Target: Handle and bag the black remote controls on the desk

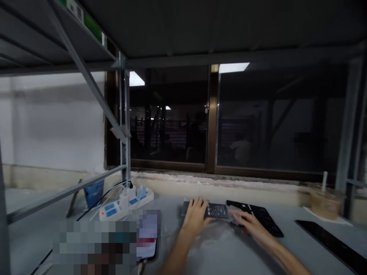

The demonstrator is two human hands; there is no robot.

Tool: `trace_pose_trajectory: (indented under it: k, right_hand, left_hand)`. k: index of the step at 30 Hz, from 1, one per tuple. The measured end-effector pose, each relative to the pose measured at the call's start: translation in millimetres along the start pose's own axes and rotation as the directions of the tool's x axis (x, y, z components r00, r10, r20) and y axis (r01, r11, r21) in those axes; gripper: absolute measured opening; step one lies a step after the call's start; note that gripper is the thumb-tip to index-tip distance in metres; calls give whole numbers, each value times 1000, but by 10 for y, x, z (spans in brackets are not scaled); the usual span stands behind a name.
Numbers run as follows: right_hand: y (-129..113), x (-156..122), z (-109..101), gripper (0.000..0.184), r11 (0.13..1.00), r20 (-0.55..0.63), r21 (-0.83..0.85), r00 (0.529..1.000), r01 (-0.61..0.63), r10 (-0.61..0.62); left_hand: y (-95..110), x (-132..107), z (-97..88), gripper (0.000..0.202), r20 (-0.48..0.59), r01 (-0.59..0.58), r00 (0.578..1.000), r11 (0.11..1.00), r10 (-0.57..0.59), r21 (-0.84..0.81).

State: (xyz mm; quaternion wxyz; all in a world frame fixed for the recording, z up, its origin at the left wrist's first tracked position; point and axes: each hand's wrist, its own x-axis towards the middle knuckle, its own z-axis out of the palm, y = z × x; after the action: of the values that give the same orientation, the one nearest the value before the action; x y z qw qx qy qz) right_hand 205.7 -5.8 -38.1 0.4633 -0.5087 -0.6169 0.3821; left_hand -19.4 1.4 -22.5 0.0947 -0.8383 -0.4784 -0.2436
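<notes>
A black remote control (218, 210) with rows of small buttons lies crosswise on the grey table, inside a clear plastic bag (233, 214). My left hand (196, 214) holds down its left part, fingers over the top and thumb by the near edge. At the other end, my right hand (247, 221) is closed in a pinch on the bag; its fingertips are blurred. Behind and beside the right hand lies a flat black panel (266, 217) with small white marks, whose kind I cannot tell. My right hand partly covers it.
A white power strip (114, 210) with plugs and cables stands left, near a phone (148, 233). On the right are a lidded drink cup (325, 202) with a straw and a long black slab (332, 242). A metal shelf frame (124, 114) rises left, before a dark window (169, 126).
</notes>
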Motion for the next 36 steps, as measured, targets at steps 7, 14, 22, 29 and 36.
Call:
trace_pose_trajectory:
  k: [7, 14, 22, 29, 36]
  right_hand:
    - [54, -48, 3, 55, 996, 87, -67, 995, 56, -50]
    - [41, -128, 37, 55, 991, 127, -126, 991, 52, -35]
    - [-101, -179, 123, 41, 984, 167, -113, 979, 139, -119]
    - [-151, -106, -106, 27, 981, -184, 188, 983, 57, -22]
    - [-30, -36, -339, 31, 915, -495, 393, 859, 86, 132]
  left_hand:
    - [50, -63, 54, 56, 56, -94, 994, 996, 94, 7]
    - [54, -77, 102, 60, -2, -104, 995, 994, 104, -26]
    - [-48, -82, -92, 52, -8, -192, 981, 981, 191, -17]
    - [-241, -74, -216, 44, -55, -29, 998, 999, 27, -31]
    - [-341, -141, -228, 20, -94, 145, 985, 989, -145, -14]
